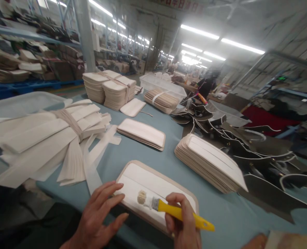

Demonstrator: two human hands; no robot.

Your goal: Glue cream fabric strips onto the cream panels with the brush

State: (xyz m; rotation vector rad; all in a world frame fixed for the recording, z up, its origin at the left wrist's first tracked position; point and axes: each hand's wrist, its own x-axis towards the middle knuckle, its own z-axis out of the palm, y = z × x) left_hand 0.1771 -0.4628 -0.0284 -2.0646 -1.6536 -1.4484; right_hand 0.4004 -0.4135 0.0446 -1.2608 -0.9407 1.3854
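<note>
My right hand [183, 219] grips a paintbrush by its yellow handle [175, 211]. The brush's pale bristles [141, 197] are over a white, beige-edged rounded panel [153, 180], which lies at the table's near edge. Whether the bristles touch the surface I cannot tell. At the panel's left end is my left hand [99, 214], fingers spread and holding nothing, with fingertips close to the panel's edge. Right of the panel stands a neat stack of similar panels [207, 162]. Behind it lies a smaller stack [141, 133].
Bundled cream strips [44, 131] cover the table's left side. Tied panel stacks [109, 86] and a clear plastic bin [166, 83] stand at the back. Dark, white-edged pieces [236, 141] pile up on the right. A blurred pale object [290, 240] is at the lower right corner. A person [206, 84] is farther off.
</note>
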